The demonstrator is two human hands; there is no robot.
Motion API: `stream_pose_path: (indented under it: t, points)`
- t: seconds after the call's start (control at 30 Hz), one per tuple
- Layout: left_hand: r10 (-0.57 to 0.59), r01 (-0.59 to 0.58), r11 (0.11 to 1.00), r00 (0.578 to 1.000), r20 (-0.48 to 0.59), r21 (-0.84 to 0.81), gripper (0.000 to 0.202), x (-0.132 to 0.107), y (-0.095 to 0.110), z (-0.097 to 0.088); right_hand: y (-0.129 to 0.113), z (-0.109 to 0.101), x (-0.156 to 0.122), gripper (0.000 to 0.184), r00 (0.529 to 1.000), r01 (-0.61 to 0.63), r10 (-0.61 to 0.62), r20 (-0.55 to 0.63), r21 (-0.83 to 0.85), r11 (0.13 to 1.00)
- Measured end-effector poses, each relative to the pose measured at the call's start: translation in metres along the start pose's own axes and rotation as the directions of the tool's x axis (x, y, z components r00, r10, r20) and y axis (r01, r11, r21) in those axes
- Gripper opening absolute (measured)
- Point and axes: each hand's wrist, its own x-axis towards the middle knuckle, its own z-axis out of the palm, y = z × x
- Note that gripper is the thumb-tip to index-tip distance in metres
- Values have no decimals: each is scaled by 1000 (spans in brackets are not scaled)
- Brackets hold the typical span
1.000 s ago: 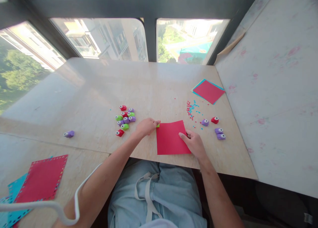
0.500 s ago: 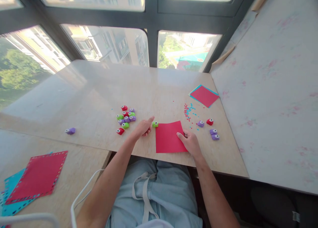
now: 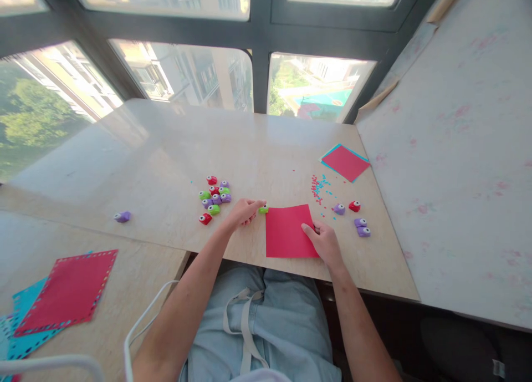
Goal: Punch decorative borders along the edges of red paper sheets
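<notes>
A red square sheet of paper (image 3: 286, 232) is pinched at its right edge by my right hand (image 3: 326, 242), thumb on top. At the sheet's top-left corner sits a small green paper punch (image 3: 263, 209) with an eye-like button. My left hand (image 3: 245, 211) is closed beside it, other fingers curled and its thumb pressed on top of the punch. What the curled fingers do underneath is hidden. Left of that hand lies a cluster of red, green and purple punches (image 3: 214, 197).
Red and blue paper bits (image 3: 318, 188) lie scattered beyond the sheet. A purple punch (image 3: 339, 209) and several others stand at right. Stacked paper (image 3: 346, 162) lies by the wall. At left are punched red sheets (image 3: 68, 293), a lone purple punch (image 3: 122, 217) and a white cable (image 3: 128, 343).
My left thumb has come down onto the green punch, from a raised position beside it. My right hand still holds the red sheet. The view has shifted slightly.
</notes>
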Motion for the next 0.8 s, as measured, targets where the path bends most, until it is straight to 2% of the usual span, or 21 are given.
stream_pose_path:
  t: [0.4, 0.8]
  points:
    - [70, -71, 997, 995, -73, -13, 42, -2, -8, 4, 9, -8, -23, 43, 996, -82, 84, -18, 86, 993]
    - [136, -138, 990, 987, -91, -19, 39, 1, -16, 6, 13, -5, -31, 42, 995, -4, 10, -101, 60, 998]
